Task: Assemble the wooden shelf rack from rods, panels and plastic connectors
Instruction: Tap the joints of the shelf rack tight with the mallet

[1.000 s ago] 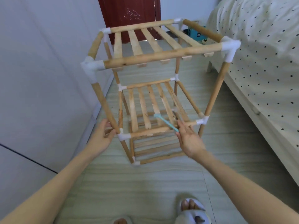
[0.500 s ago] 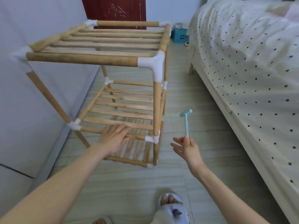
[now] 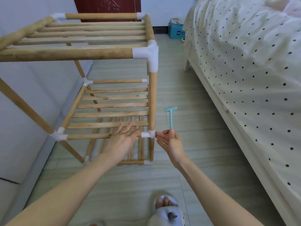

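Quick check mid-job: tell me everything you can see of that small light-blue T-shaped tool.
The small light-blue T-shaped plastic-looking tool has a slim straight handle topped by a short crossbar, like a little mallet. It stands nearly upright, crossbar up, pinched at its lower end by fingertips of the right hand. It hangs in the air above the pale floor, just right of the wooden rack's near right post and apart from it. Nothing else touches it.

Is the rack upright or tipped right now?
Upright. The rack stands on the floor, its near right post vertical and all three slatted tiers level.
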Motion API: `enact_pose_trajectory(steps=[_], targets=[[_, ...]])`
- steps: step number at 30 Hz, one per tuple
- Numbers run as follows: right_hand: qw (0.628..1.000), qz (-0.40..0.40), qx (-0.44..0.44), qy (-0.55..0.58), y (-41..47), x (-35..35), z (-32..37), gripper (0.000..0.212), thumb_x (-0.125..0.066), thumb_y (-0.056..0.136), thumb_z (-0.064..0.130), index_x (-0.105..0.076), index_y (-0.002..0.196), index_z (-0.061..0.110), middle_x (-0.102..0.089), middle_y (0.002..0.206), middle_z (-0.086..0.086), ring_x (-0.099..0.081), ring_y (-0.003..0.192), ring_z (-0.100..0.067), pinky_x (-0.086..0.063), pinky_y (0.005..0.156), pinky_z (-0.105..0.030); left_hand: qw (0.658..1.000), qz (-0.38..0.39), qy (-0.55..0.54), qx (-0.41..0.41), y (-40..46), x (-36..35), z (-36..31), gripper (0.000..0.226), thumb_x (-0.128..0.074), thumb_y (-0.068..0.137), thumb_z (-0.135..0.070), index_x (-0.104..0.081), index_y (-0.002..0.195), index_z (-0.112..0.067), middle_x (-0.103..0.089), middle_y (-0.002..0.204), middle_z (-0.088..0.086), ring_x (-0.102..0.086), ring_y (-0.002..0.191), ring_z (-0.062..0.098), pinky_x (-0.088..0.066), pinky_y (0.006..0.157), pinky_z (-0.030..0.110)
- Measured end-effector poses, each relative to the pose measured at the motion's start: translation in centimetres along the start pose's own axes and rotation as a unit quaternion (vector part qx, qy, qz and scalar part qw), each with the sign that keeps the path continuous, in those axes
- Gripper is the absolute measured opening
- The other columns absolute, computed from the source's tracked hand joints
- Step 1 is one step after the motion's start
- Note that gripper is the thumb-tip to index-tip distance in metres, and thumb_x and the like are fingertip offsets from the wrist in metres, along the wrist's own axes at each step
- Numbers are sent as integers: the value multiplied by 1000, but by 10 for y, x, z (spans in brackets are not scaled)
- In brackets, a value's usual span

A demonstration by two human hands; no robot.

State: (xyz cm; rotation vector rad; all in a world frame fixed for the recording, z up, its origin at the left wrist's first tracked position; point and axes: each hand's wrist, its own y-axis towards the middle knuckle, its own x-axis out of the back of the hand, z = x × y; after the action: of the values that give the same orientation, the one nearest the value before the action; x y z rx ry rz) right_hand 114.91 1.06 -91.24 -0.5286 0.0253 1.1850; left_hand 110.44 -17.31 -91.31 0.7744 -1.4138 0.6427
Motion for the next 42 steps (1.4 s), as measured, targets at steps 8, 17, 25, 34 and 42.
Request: enact_pose_trajectory(steps=[8, 17, 25, 34, 42], targets=[[991, -42, 25, -128, -33, 54, -24, 31, -31, 102, 24, -56, 94, 9, -30, 39, 11, -28, 35, -6, -34, 38, -21, 988, 107, 22, 106, -31, -1, 69, 56, -22, 99, -42, -14, 150, -21, -5, 157, -6, -4, 145, 13, -9, 118, 37], [987, -95, 48, -117, -31, 60, -22, 25, -29, 101, 16, -47, 85, 11, -36, 46, 8, -30, 36, -6, -28, 36, -21, 997, -12, 35, 68, -12, 8, 12, 29, -70, 81, -23, -69, 99, -1, -64, 116, 22, -66, 98, 39, -56, 74, 49], [938, -323, 118, 46, 1, 83, 35, 25, -26, 102, 17, -40, 82, 13, -29, 56, -2, -26, 30, -3, -23, 31, -13, 990, 100, -11, 101, -7, -15, 6, 56, -10, 98, -46, 5, 150, -29, 6, 159, -5, 2, 146, 19, -8, 118, 45], [956, -290, 47, -28, 33, 74, 17, 28, -31, 101, 16, -36, 73, 18, -30, 57, -2, -31, 31, -5, -21, 29, -11, 989, 108, -20, 102, -6, -17, 9, 55, -6, 97, -46, 7, 149, -32, 5, 158, -8, 4, 146, 17, -6, 118, 45], [957, -286, 38, -34, 27, 74, 7, 27, -31, 102, 17, -37, 76, 19, -31, 59, -1, -33, 39, -9, -23, 30, -10, 988, 105, -31, 112, -4, -18, 8, 55, -7, 97, -45, 7, 149, -33, 6, 158, -9, 6, 145, 15, -2, 118, 46]])
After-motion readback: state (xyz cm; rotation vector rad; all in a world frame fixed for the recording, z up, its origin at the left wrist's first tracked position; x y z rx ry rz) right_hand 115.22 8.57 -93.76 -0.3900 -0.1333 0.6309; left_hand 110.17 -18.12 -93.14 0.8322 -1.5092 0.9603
